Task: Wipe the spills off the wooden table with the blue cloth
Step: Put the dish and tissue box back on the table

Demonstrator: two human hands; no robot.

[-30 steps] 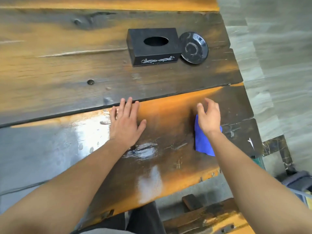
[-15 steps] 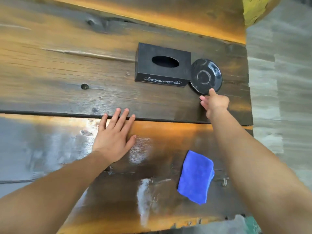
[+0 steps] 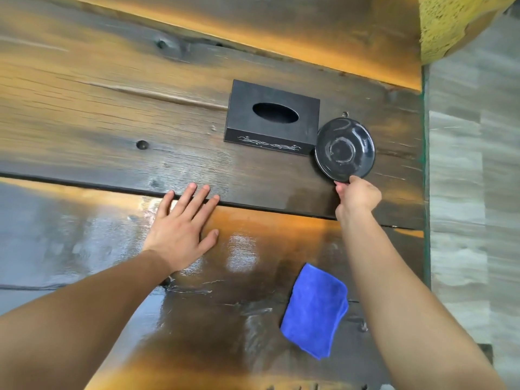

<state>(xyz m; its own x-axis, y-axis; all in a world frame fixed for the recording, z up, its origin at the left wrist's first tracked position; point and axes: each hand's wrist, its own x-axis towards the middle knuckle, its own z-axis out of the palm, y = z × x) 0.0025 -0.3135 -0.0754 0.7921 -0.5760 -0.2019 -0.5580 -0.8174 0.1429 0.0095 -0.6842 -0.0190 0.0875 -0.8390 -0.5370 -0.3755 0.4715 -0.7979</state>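
Note:
The folded blue cloth (image 3: 315, 309) lies by itself on the dark, glossy wooden table (image 3: 112, 122), near the front right, with no hand on it. My left hand (image 3: 183, 229) rests flat on the table with fingers spread, to the left of the cloth. My right hand (image 3: 356, 197) reaches far forward and pinches the near rim of a black saucer (image 3: 344, 149). Wet-looking streaks and sheen (image 3: 242, 251) show on the near plank between my arms.
A black tissue box (image 3: 271, 118) stands just left of the saucer, touching it. The table's right edge (image 3: 425, 164) drops to a grey tiled floor. A yellow textured object (image 3: 450, 23) sits at the top right corner.
My right hand let go of the blue cloth, reached forward and took hold of the saucer's rim. The cloth stays where it was left. My left hand stays flat.

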